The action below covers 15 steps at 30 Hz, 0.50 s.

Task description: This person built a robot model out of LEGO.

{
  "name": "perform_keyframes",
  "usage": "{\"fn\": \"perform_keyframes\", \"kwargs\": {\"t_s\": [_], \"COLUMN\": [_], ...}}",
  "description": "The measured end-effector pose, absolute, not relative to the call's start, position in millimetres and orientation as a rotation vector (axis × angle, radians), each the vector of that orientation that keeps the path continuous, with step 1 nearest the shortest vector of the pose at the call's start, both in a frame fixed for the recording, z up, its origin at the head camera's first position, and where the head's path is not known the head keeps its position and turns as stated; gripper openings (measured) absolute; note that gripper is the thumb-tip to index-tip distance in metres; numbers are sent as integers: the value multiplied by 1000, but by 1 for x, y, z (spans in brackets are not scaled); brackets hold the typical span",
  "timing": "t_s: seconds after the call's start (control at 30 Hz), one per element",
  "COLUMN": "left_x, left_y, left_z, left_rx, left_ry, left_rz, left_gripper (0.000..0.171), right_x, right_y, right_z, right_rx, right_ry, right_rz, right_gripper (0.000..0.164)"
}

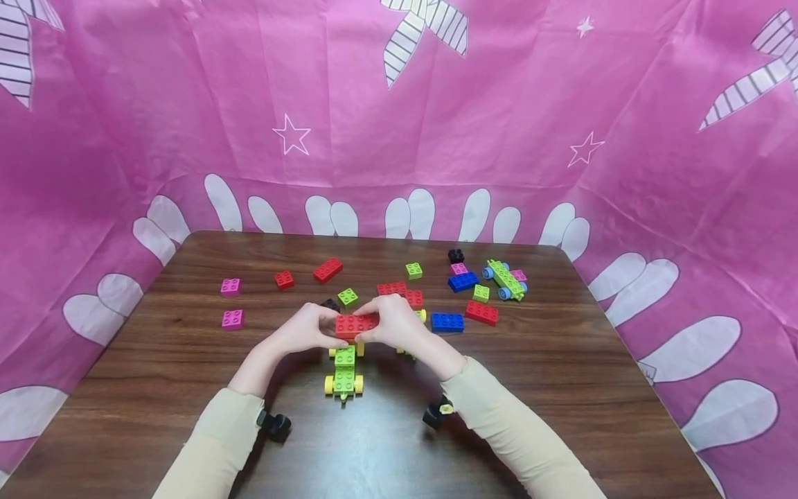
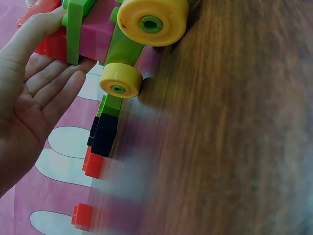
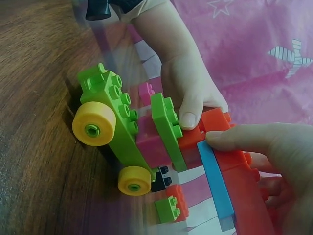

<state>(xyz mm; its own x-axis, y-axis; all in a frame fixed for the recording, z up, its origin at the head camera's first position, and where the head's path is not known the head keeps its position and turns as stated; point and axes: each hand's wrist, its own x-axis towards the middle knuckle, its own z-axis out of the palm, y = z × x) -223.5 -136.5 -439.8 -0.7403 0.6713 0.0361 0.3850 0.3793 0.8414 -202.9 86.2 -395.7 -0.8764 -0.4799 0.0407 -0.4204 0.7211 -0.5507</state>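
Note:
A green wheeled base (image 1: 345,380) with yellow wheels stands on the table in front of me. In the right wrist view it carries a pink brick (image 3: 150,142), then a green brick (image 3: 165,129), with red bricks (image 3: 190,143) above. Both hands meet at a red brick (image 1: 357,324) over the base's far end. My left hand (image 1: 308,328) grips its left end, the thumb showing against the red in the right wrist view. My right hand (image 1: 399,322) holds the right side with thumb and fingers. A light-blue strip (image 3: 215,181) runs along the red below the right thumb.
A second yellow-wheeled base is partly hidden behind my right hand. Farther back lie red bricks (image 1: 391,288), blue bricks (image 1: 447,322) and a green base with blue wheels (image 1: 506,279). Two pink bricks (image 1: 233,319) lie left. A pink curtain (image 1: 349,138) hangs behind the table (image 1: 156,388).

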Motion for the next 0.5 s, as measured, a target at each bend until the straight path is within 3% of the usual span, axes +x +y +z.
{"fn": "perform_keyframes", "kwargs": {"t_s": [0.5], "left_x": [-223], "left_y": [-138], "left_z": [-446], "left_rx": [925], "left_ry": [2360], "left_rz": [1318], "left_gripper": [31], "right_x": [-203], "right_y": [86], "right_z": [-395], "right_rx": [-757], "right_ry": [2804], "right_rz": [-814], "right_gripper": [39]}}
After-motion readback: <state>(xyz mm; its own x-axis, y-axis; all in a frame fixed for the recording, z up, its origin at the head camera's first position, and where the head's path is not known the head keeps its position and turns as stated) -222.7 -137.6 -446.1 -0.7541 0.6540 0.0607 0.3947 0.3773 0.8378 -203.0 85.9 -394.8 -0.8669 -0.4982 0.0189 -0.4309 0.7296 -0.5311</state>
